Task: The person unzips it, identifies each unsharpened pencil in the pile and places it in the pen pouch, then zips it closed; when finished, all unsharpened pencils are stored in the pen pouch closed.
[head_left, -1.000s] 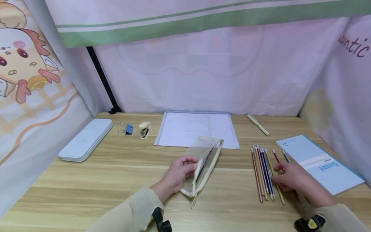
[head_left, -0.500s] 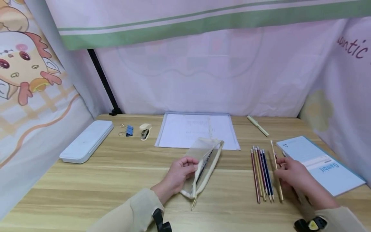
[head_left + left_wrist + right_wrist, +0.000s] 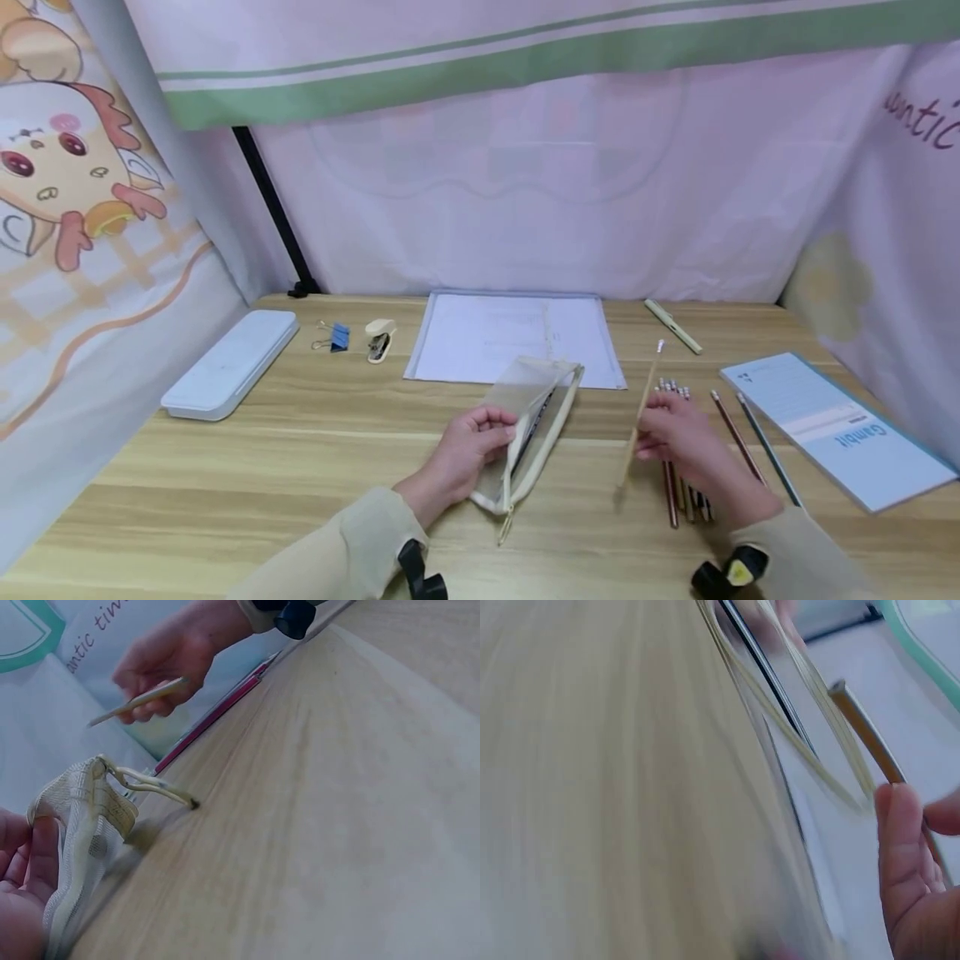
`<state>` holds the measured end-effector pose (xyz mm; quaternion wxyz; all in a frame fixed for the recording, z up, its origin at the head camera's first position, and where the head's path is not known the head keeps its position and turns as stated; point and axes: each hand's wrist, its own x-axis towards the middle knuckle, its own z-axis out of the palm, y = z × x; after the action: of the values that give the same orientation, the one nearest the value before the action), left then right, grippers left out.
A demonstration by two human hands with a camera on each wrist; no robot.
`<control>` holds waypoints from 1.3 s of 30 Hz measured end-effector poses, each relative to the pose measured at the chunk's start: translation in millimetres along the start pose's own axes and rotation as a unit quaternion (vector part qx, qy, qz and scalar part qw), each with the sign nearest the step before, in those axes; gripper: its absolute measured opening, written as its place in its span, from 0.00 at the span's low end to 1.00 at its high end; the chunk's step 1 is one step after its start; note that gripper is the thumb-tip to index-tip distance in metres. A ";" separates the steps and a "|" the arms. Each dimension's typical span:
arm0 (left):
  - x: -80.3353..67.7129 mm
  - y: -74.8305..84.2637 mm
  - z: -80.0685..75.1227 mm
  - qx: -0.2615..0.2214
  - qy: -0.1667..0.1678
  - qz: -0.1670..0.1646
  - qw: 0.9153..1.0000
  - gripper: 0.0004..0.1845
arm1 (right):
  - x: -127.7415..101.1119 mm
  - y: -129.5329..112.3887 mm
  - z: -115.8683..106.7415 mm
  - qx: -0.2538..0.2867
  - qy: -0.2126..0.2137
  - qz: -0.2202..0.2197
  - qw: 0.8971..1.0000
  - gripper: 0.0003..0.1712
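Transfer, apparently: pinching gold pencil [image 3: 642, 407] in right hand [image 3: 684, 435], gripping pouch [image 3: 522, 385] leftward with left hand [image 3: 465, 450]; likely needing aiming inside

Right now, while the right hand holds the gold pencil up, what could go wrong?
The gold pencil may snag on the mesh pouch, since its opening looks narrow. The left hand pinches one edge, so the pouch could slip or close if that grip loosens. The right hand, overlapping the loose pencils in the head view, might brush some.
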<state>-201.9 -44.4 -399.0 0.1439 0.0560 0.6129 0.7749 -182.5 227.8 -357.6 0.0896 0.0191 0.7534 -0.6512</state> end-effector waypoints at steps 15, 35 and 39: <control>-3.4 5.0 12.4 -0.005 -0.006 -0.008 1.000 0.10 | 18.7 1.2 90.6 0.084 -0.022 0.045 0.995 0.12; -4.0 1.2 20.9 -0.030 0.021 -0.009 0.999 0.09 | -0.3 3.4 68.9 0.056 -0.064 0.048 0.995 0.16; -4.6 2.3 19.1 -0.027 0.027 -0.011 0.999 0.10 | -6.7 1.8 36.3 0.030 -0.057 0.033 0.997 0.14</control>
<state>-192.9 -28.5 -391.8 0.1374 0.0249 0.5959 0.7908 -171.6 192.9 -363.2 0.1532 0.0100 0.7264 -0.6699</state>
